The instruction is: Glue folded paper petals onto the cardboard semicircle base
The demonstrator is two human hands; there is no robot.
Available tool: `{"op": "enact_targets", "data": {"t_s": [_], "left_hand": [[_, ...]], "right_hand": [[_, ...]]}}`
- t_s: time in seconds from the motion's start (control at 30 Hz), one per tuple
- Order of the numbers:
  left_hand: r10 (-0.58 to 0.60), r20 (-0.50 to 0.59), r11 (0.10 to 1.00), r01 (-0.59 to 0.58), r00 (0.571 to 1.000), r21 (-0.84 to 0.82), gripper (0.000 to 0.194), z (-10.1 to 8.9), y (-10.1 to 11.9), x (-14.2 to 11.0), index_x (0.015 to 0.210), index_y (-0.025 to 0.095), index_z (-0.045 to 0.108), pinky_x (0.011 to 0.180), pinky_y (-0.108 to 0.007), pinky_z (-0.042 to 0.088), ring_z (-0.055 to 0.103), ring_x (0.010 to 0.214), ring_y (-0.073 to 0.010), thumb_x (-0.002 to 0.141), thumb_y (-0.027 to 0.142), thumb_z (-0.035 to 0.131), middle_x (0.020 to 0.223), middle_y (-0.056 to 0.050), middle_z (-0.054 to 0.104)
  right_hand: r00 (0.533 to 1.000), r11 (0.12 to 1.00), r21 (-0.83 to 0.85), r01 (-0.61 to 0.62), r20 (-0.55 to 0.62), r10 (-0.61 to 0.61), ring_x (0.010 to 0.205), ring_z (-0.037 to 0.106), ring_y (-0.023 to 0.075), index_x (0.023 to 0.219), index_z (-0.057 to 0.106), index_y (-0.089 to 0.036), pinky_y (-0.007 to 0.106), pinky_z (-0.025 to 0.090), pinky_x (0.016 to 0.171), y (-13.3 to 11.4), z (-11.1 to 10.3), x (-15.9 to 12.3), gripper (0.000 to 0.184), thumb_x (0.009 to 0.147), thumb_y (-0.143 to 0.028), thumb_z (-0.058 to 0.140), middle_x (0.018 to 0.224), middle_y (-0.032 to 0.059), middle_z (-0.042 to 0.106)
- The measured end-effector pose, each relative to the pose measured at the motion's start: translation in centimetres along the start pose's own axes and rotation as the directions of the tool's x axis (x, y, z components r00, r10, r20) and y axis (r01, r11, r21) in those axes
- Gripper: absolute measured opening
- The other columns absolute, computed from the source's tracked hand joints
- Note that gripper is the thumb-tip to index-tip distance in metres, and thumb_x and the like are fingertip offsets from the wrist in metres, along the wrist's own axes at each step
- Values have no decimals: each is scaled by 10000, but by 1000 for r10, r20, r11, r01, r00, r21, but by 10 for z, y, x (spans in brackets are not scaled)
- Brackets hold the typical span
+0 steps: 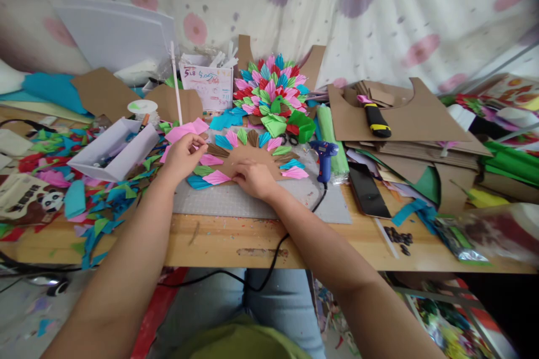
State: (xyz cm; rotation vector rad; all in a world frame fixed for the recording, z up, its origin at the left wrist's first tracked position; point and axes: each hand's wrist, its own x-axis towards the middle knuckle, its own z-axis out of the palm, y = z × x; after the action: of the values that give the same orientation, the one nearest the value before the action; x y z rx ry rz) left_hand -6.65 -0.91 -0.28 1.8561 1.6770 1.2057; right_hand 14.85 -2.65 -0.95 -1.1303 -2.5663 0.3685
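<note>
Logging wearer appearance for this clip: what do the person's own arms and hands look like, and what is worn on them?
Both forearms are bare, with no sleeves in view. The left hand and right hand wear no gloves; no rings, watch or bracelets show.

The person's two arms are bare from the hands back to the lower edge of the picture, with no sleeves, cuffs or gloves showing on either one. The left hand [182, 155] and the right hand [254, 178] carry no rings, watch or bracelets that can be made out (the fingers are small in this view). Below the arms, light blue jeans cover the legs, and a yellow-green garment shows at the bottom edge.
</note>
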Motion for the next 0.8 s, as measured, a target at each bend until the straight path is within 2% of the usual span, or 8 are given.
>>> {"op": "enact_targets", "data": {"t_s": [0.37, 0.8], "left_hand": [[-6, 2, 1000, 6, 1000, 19, 135, -1, 3, -1, 786, 191, 548, 580, -253, 388, 495, 585, -112, 717, 304, 573, 712, 12, 583], [-2, 24, 1000, 1, 1000, 22, 123, 0, 1, -1, 773, 190, 537, 602, -260, 402, 509, 611, -120, 719, 298, 565, 722, 7, 586]], "right_hand": [[1000, 999, -37, -10, 19, 10, 957, 577, 175, 874, 680, -171, 261, 393, 789, -2, -2, 1, 168, 841, -191, 516, 1016, 69, 656], [988, 989, -146, -20, 148, 42, 1003, 586, 195, 965, 683, -159, 265, 407, 820, -9, -11, 7, 248, 841, -151, 469, 1062, 90, 664]]}}
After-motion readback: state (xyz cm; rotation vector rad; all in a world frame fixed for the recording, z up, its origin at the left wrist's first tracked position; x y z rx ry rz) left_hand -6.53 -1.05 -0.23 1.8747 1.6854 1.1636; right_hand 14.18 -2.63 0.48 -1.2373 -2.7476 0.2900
